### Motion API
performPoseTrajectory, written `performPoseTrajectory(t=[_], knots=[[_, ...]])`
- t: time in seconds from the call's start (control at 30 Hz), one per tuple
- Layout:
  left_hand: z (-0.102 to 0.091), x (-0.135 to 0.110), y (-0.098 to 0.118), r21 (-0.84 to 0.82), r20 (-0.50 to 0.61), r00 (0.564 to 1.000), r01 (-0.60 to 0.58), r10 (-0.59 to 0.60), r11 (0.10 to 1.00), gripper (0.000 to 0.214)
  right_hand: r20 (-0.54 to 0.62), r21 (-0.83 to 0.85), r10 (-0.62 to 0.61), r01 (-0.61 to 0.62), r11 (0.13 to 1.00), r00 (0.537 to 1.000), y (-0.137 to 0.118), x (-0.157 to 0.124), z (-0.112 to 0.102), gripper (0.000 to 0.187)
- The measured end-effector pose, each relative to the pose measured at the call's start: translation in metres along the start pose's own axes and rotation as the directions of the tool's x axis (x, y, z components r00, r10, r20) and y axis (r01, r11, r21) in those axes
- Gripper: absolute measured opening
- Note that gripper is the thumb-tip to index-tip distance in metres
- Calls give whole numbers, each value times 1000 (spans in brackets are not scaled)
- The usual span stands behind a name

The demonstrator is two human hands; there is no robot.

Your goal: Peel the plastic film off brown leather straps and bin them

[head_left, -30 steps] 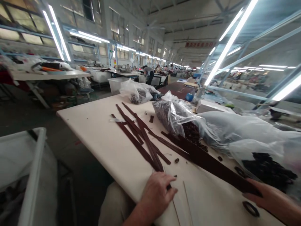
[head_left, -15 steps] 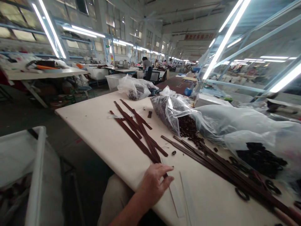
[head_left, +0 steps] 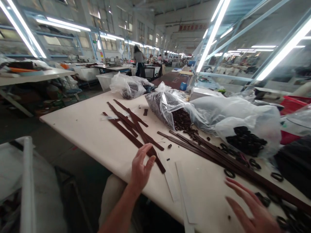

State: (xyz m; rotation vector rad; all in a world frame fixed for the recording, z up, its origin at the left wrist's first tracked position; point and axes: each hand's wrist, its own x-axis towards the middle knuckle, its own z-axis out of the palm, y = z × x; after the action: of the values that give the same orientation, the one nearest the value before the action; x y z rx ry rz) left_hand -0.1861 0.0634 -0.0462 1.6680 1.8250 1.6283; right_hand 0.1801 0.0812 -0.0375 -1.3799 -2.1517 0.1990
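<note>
Several dark brown fabric straps (head_left: 126, 129) lie crossed on the pale tabletop. My left hand (head_left: 141, 165) is over the near end of this pile, thumb and fingers apart, beside a strap end that shows past the thumb. Whether the fingertips touch it I cannot tell. My right hand (head_left: 250, 207) hovers open at the lower right, its fingers spread with nothing between them. Close to it are a black oval ring (head_left: 229, 173) and a long bundle of brown straps (head_left: 211, 155). Between my hands lie white strips (head_left: 186, 192).
A clear plastic bag (head_left: 165, 105) spills small dark brown pieces onto the table (head_left: 80, 124). Another bag (head_left: 245, 139) holds black pieces. A white bin (head_left: 26, 181) stands left of the table. A person (head_left: 139, 61) stands farther back.
My left hand has moved slightly away from the strap's near end, uncovering it. My right hand has come into view at the lower right. The view has turned rightward.
</note>
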Motion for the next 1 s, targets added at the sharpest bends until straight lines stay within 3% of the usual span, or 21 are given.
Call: performPoseTrajectory(t=[0.07,0.13,0.23,0.33,0.47,0.6,0.7,0.8,0.9,1.0], knots=[[-2,6,-12,185,50,999,-16,7,983,45,185,126,-89,67,990,979,-46,33,23,32],[-4,12,-22,333,84,995,17,-48,943,46,339,187,-154,94,978,928,-92,72,51,28],[-5,16,-27,410,125,983,71,-134,909,44,418,45,-156,152,987,895,-144,125,96,37],[-4,15,-24,385,123,979,105,-164,917,47,410,4,-147,159,987,900,-171,163,132,40],[-1,14,-24,353,61,982,145,-177,924,52,426,-40,-108,139,990,898,-184,196,159,40],[2,13,-27,353,36,981,166,-191,921,56,489,-82,-38,90,993,871,-194,219,174,47],[3,12,-26,355,41,980,169,-196,920,59,576,-89,-1,64,994,817,-200,234,182,44],[1,12,-26,347,42,977,184,-211,920,62,649,-47,-41,94,995,760,-205,248,184,32],[0,13,-25,333,60,973,191,-223,923,63,650,9,-108,134,991,752,-205,260,171,22],[-1,14,-23,334,91,969,187,-230,924,64,592,3,-130,160,987,795,-194,270,140,21]])
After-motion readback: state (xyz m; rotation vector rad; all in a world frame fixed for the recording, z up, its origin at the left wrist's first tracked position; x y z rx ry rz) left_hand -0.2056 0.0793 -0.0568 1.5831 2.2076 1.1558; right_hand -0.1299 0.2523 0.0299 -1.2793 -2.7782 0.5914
